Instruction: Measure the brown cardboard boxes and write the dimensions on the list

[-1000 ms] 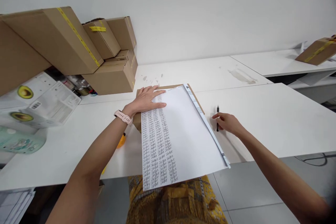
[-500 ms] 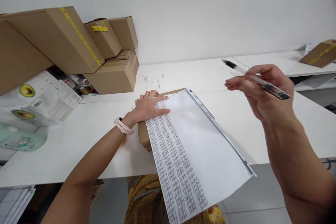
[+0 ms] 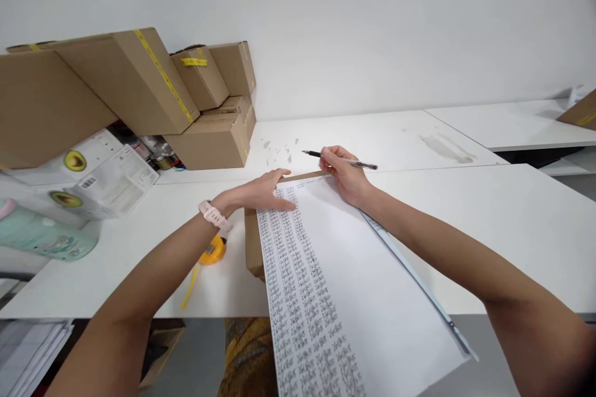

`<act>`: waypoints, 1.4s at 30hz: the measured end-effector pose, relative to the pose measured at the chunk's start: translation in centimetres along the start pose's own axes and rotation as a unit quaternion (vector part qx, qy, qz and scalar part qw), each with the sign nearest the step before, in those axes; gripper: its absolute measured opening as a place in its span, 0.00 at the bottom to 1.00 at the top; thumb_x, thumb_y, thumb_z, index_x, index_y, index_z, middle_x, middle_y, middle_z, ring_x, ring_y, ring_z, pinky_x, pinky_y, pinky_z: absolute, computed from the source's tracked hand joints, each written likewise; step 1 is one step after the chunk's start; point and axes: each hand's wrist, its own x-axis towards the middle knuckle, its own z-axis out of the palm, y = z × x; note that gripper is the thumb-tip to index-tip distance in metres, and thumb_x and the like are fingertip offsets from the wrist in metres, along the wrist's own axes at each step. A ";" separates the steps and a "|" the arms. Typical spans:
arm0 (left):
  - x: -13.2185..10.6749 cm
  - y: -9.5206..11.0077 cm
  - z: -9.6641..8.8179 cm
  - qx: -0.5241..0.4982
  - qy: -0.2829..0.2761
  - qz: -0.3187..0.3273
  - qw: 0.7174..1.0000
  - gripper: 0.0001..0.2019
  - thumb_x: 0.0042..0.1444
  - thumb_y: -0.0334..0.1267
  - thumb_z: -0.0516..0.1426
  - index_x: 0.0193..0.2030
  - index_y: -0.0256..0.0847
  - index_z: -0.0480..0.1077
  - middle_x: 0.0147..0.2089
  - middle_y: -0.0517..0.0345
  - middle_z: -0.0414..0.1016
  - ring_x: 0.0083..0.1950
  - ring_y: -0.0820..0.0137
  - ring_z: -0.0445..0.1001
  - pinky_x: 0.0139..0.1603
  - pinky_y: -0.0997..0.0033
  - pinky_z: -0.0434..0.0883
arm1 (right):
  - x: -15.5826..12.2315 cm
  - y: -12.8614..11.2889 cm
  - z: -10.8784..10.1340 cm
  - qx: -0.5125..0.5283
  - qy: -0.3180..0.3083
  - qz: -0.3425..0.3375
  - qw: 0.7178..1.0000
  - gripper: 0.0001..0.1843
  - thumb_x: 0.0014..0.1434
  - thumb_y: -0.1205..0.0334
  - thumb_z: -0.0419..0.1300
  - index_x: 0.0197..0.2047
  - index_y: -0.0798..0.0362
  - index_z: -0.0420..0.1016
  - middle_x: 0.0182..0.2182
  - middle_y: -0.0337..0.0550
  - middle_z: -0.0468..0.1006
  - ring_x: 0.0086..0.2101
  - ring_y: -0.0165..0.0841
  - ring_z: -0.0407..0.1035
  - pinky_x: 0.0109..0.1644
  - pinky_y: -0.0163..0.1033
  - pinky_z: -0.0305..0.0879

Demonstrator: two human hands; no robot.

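A long white sheet (image 3: 354, 285) with columns of handwritten entries lies over a flat cardboard box (image 3: 254, 242) on the white table (image 3: 488, 229) and hangs past the front edge. My left hand (image 3: 261, 193) lies flat, fingers stretched, on the sheet's top left corner; a pink watch is on that wrist. My right hand (image 3: 344, 173) rests at the sheet's top edge and grips a black pen (image 3: 339, 159), its tip pointing left just above the box's far edge.
Stacked cardboard boxes with yellow tape (image 3: 139, 93) stand at the back left, with white avocado-print boxes (image 3: 88, 180) and a teal pack (image 3: 41, 239) in front. A yellow tape measure (image 3: 212, 251) lies left of the flat box. Another box (image 3: 580, 113) sits far right.
My right hand picked the pen up from the table at the right, lifted it, then brought it down to the top edge of the sheet. My left hand stayed on the sheet.
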 end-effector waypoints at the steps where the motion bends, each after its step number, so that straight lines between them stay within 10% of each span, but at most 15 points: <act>1: 0.7 -0.2 -0.7 -0.029 -0.027 -0.011 0.999 0.52 0.46 0.63 0.63 0.74 0.44 0.50 0.69 0.41 0.63 0.65 0.48 0.66 0.62 0.52 0.65 | 0.1 0.3 -0.1 -0.007 0.019 -0.008 1.000 0.22 0.54 0.44 0.68 0.26 0.49 0.65 0.23 0.34 0.67 0.28 0.29 0.61 0.41 0.40 0.63; 11: 7.0 0.8 -1.8 -0.151 -0.124 -0.029 0.980 0.35 0.48 0.51 0.62 0.64 0.41 0.69 0.52 0.49 0.79 0.52 0.57 0.77 0.48 0.64 0.73 | -0.4 0.4 -0.1 -0.056 -0.020 0.030 0.998 0.18 0.50 0.49 0.70 0.36 0.52 0.73 0.32 0.38 0.75 0.32 0.30 0.67 0.40 0.40 0.64; 27: 6.7 -0.4 -0.9 -0.265 -0.152 -0.006 0.952 0.17 0.51 0.48 0.65 0.46 0.44 0.73 0.41 0.57 0.77 0.41 0.65 0.76 0.43 0.65 0.73 | -0.8 0.7 0.2 -0.342 -0.004 -0.060 0.938 0.14 0.58 0.57 0.60 0.27 0.49 0.59 0.18 0.30 0.60 0.22 0.27 0.53 0.27 0.38 0.48; 42: 6.7 -0.5 -0.8 -0.233 -0.143 0.025 0.962 0.19 0.50 0.50 0.63 0.47 0.45 0.74 0.44 0.55 0.78 0.46 0.61 0.76 0.48 0.62 0.71 | -0.6 1.1 0.1 -0.376 -0.027 -0.050 0.925 0.15 0.61 0.53 0.59 0.28 0.48 0.60 0.18 0.30 0.58 0.22 0.27 0.51 0.27 0.39 0.46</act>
